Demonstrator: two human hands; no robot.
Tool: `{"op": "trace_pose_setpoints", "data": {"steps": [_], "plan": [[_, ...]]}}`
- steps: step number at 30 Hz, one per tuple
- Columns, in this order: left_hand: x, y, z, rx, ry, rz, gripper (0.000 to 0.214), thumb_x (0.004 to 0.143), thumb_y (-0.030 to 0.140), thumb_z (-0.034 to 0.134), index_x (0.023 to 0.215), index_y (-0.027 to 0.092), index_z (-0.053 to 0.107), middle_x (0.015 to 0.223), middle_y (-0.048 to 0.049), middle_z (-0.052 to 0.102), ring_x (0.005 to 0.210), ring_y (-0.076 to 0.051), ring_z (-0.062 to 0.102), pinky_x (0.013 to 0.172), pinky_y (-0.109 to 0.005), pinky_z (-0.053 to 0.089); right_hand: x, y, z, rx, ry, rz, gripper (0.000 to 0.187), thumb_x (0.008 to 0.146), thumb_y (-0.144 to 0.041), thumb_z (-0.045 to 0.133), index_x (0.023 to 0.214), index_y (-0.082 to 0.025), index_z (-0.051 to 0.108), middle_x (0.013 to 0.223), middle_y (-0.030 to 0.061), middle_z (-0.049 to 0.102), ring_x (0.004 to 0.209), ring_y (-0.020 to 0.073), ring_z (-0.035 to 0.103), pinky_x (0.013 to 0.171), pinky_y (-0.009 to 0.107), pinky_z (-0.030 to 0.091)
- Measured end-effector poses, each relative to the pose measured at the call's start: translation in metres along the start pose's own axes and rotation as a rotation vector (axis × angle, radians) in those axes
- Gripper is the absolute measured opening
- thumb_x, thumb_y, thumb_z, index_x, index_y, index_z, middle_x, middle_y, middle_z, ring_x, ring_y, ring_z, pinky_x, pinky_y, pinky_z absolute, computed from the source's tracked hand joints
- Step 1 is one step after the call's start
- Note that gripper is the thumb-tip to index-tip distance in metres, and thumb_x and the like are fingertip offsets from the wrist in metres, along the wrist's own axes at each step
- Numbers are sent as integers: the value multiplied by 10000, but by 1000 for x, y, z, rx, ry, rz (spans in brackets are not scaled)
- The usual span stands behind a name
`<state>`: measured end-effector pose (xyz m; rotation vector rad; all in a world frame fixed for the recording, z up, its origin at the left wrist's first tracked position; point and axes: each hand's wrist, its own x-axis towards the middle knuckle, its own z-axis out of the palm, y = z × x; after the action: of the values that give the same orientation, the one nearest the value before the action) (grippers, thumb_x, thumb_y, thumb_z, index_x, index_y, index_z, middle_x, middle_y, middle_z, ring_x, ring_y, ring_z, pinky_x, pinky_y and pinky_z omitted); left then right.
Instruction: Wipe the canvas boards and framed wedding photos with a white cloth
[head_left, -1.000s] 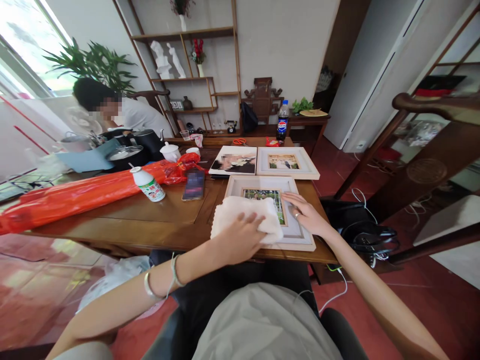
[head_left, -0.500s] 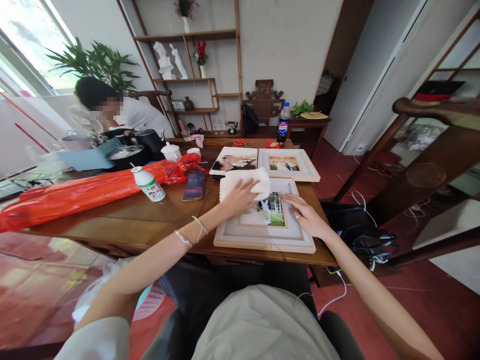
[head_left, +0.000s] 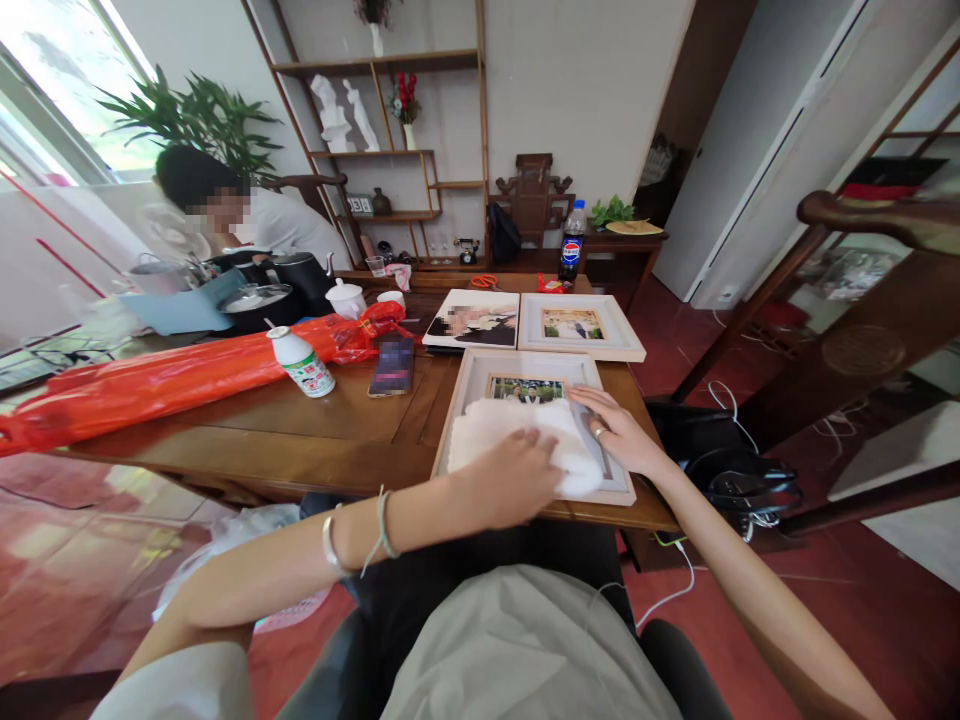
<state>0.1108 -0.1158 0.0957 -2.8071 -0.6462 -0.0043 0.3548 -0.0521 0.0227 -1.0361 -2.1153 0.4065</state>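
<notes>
The near picture frame (head_left: 469, 385), in pale wood with a wide white mat, lies flat on the wooden table (head_left: 352, 430) at the edge closest to the person. The step in hand is judged to be wiping: a white cloth (head_left: 480, 430) covers the near part of this frame and the lower portion of its photograph (head_left: 529, 390), whose upper strip is exposed. The left hand (head_left: 525, 478) rests palm down on the cloth with fingers bent; whether it pinches the fabric or merely presses on it cannot be determined. Continuing the stroke would call for light, even pressure, with the frame braced against sliding. The left forearm, bearing two bracelets (head_left: 330, 542), crosses low from the left toward the frame's near edge, elbow bent outward. The right hand (head_left: 616, 432) grips nothing; it lies palm down with fingers extended over the frame's right side, a ring (head_left: 599, 433) on one finger, and appears to steady the frame. The right forearm slants from the frame's right side back toward the body. Behind the frame, to the right, lies a second picture frame (head_left: 619, 345); behind and to the left, a white-bordered photo print (head_left: 491, 320). Left of the frame, well apart, are a smartphone (head_left: 391, 367) and, beyond it, a white drink bottle (head_left: 301, 362).
</notes>
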Motion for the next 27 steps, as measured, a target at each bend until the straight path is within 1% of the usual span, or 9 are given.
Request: {"op": "trace_pose_setpoints", "data": {"steps": [3,6,11,15,18,20,22,25,27], "plan": [[-10,21,-11,-16,62,24,276,945,306,449,968,189,698,1245,-143,603,1126,-293,574,915,-417,453,0,-3,-1,-5,-8,8,588,785,-54,419,1308,-270,577,1381,62,559,1335,255,452,1138,557,319],[-6,20,-4,0,54,-21,287,950,303,438,1011,195,697,1286,-147,586,1139,-296,574,925,-440,455,0,-2,-1,-1,-9,9,600,775,-51,423,1307,-281,576,1384,53,557,1336,252,452,1136,553,325],[20,-19,28,88,-11,-181,284,938,239,459,1107,207,684,1421,-153,482,1275,-341,481,979,-525,422,0,2,0,-5,5,-14,577,773,-56,434,1283,-275,593,1365,62,572,1316,259,473,1121,562,343],[39,-62,45,125,-15,-182,302,940,221,465,1176,217,653,1499,-103,393,1365,-313,374,1061,-531,346,0,3,-1,-3,-2,-15,566,774,-60,437,1281,-257,594,1360,77,571,1317,260,471,1119,551,349],[48,-76,48,120,5,-170,306,944,242,477,1205,206,634,1517,-99,365,1388,-297,337,1077,-486,333,0,2,-1,-10,-6,-1,551,777,-66,438,1273,-243,600,1359,88,570,1320,269,466,1115,558,350],[52,-70,45,96,1,-184,299,952,264,472,1185,189,643,1492,-121,398,1370,-301,363,1063,-464,349,0,3,0,-12,-4,5,547,773,-63,439,1261,-241,610,1349,87,578,1312,274,473,1110,562,356],[52,-55,37,79,-2,-203,296,959,269,451,1134,159,662,1420,-159,478,1303,-313,444,1020,-455,386,0,4,0,-2,0,0,545,770,-60,443,1251,-248,617,1335,78,592,1301,274,484,1109,562,357],[46,-21,12,22,-63,-152,285,942,218,436,1029,113,686,1157,-195,643,1053,-301,612,887,-432,460,0,5,1,31,6,-16,522,791,-79,454,1254,-262,613,1338,71,594,1295,268,491,1112,550,357],[42,5,-8,-58,-109,-49,266,907,166,441,960,117,697,958,-168,692,894,-281,651,811,-422,480,1,5,0,45,12,-8,506,806,-99,461,1260,-269,607,1352,69,584,1300,262,487,1116,541,353]]}}
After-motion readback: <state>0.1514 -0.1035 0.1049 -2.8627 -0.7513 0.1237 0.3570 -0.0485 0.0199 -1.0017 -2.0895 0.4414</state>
